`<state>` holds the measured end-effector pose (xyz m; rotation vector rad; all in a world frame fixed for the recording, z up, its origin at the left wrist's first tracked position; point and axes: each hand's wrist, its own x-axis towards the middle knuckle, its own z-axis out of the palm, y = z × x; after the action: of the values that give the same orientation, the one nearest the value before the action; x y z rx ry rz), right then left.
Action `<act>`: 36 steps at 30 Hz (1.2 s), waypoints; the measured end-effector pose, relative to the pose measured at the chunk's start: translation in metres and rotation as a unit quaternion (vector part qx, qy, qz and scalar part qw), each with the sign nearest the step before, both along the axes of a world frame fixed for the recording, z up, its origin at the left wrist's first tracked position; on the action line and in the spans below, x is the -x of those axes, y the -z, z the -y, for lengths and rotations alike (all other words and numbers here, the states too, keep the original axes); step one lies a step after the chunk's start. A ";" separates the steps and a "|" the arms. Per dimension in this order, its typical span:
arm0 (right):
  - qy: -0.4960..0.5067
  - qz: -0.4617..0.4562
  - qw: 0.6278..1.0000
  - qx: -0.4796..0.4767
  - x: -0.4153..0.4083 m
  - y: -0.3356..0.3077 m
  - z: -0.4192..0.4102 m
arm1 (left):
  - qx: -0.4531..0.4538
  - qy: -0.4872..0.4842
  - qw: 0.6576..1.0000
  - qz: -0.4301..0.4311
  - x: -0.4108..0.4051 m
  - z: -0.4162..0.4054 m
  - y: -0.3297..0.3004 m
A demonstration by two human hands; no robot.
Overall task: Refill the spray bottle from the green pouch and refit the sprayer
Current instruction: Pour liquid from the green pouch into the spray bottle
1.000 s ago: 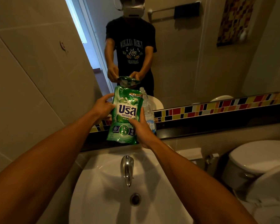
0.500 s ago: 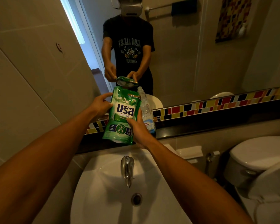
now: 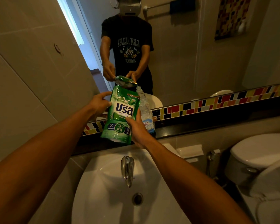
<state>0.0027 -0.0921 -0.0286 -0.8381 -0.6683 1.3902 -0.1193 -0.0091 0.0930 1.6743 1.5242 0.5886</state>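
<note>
The green pouch with white lettering is held upright just above the dark ledge behind the sink. My left hand grips its upper left edge. My right hand holds its lower right side. A clear plastic bottle with a blue label stands on the ledge right behind the pouch, half hidden; no sprayer is visible on its neck. The mirror repeats the pouch top and both hands.
A white sink with a chrome tap lies below my arms. A toilet stands at the right. A coloured mosaic strip runs along the mirror's foot. A tiled wall closes the left side.
The pouch with both hands has shifted slightly left and tilted a little; the grip is the same.
</note>
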 end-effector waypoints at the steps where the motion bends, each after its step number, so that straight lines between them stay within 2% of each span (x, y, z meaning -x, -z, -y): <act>1: 0.000 -0.001 1.000 0.001 0.000 0.000 0.000 | 0.001 0.001 1.000 0.000 0.000 0.000 0.000; 36: -0.004 -0.027 0.999 -0.021 0.008 -0.017 0.009 | 0.006 0.010 0.999 -0.030 -0.001 0.000 -0.021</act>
<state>-0.0055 -0.1008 -0.0114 -0.7632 -0.6578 1.3959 -0.1188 -0.0092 0.1138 1.7105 1.5489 0.5226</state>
